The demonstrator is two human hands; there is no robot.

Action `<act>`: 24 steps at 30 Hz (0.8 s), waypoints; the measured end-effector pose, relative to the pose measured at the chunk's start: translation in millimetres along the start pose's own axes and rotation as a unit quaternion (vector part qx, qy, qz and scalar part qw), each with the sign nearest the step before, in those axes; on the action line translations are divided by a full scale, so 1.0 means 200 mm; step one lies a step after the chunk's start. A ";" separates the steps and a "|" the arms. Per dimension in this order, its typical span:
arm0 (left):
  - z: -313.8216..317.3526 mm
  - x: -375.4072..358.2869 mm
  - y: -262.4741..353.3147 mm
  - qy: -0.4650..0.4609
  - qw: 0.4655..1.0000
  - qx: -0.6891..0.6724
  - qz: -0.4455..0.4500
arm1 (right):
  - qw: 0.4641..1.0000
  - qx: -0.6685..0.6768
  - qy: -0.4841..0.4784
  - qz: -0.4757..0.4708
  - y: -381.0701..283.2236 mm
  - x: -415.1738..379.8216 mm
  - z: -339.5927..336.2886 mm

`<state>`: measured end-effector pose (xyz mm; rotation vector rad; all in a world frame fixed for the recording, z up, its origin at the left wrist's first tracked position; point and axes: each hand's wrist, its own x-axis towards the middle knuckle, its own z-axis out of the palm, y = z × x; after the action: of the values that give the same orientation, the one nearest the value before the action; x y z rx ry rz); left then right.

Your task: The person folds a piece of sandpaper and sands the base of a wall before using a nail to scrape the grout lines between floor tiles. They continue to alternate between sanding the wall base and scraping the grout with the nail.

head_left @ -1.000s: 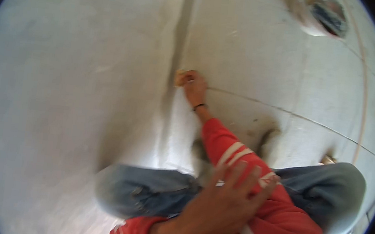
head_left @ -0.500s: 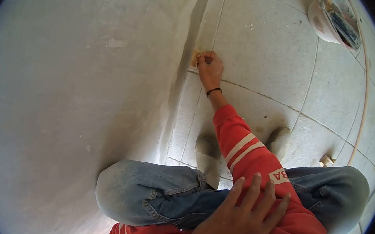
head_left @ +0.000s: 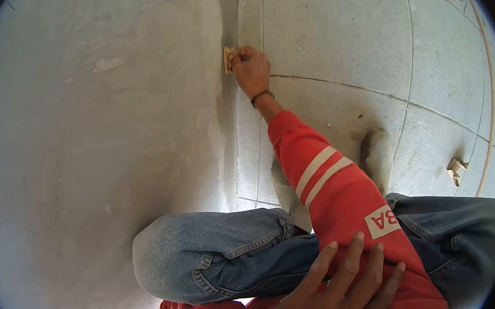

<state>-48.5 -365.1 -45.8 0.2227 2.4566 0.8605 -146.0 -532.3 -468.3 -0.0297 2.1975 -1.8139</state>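
My right hand (head_left: pixel 251 70), with a dark band on its wrist, is stretched out to the foot of the grey plastered wall (head_left: pixel 99 127). Its fingers are closed on a small tan piece of sandpaper (head_left: pixel 228 60), held against the wall's lower edge where it meets the floor. Part of the sheet is hidden by the fingertips. My left hand (head_left: pixel 328 302) lies across the red right sleeve (head_left: pixel 346 195), fingers spread, holding nothing.
Pale floor tiles (head_left: pixel 338 37) with dark joints lie to the right of the wall. A crumpled tan scrap (head_left: pixel 457 170) sits near a hose (head_left: pixel 491 102) on the right. My bent knees in dusty jeans (head_left: pixel 189 251) and my boots (head_left: pixel 377 156) are below.
My right hand has moved the sandpaper from the floor edge onto the wall's base. The view has shifted, and the bucket at the top right is nearly out of sight. My left hand stays on the sleeve.
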 end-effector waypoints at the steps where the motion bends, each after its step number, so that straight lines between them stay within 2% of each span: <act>1: 0.00 -0.01 0.00 0.000 1.000 0.003 0.001 | 0.998 -0.028 0.027 -0.059 0.02 -0.08 0.02; 5: 0.00 0.01 -0.01 0.015 1.000 -0.001 -0.004 | 0.996 0.062 -0.042 0.040 0.02 -0.55 -0.05; 8: 0.01 0.04 -0.02 0.012 1.000 -0.010 -0.026 | 0.996 0.052 -0.048 0.052 0.06 -0.58 -0.05; 11: 0.03 0.04 -0.02 0.001 0.999 -0.012 -0.034 | 0.998 -0.017 0.030 -0.052 0.01 -0.34 -0.02; 12: 0.03 0.04 -0.02 -0.001 0.999 -0.017 -0.037 | 0.998 -0.017 0.029 -0.051 -0.02 -0.25 -0.01; 14: 0.09 0.01 -0.05 0.032 0.999 -0.024 -0.013 | 0.998 0.025 -0.021 0.053 -0.06 -0.15 -0.01; 15: 0.10 0.01 -0.07 0.065 0.997 -0.029 0.011 | 0.998 0.025 -0.022 0.052 -0.04 -0.20 -0.01; 17: 0.04 0.03 -0.04 0.041 0.999 -0.020 -0.007 | 0.999 0.014 -0.042 -0.023 0.03 -0.46 -0.03; 19: 0.01 0.05 -0.03 0.010 0.999 -0.019 -0.026 | 0.997 0.051 -0.043 0.041 0.14 -0.78 -0.02; 22: 0.02 0.06 -0.05 0.006 0.998 -0.040 -0.042 | 0.998 0.046 -0.030 0.032 0.18 -0.84 -0.01; 24: 0.02 0.04 -0.05 -0.014 0.998 -0.026 -0.049 | 0.999 0.029 -0.022 0.012 0.12 -0.62 -0.01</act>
<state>-53.1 -368.0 -58.5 0.0943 2.3936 0.8716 -24.1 -501.0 -464.9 -0.0320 2.1051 -1.8457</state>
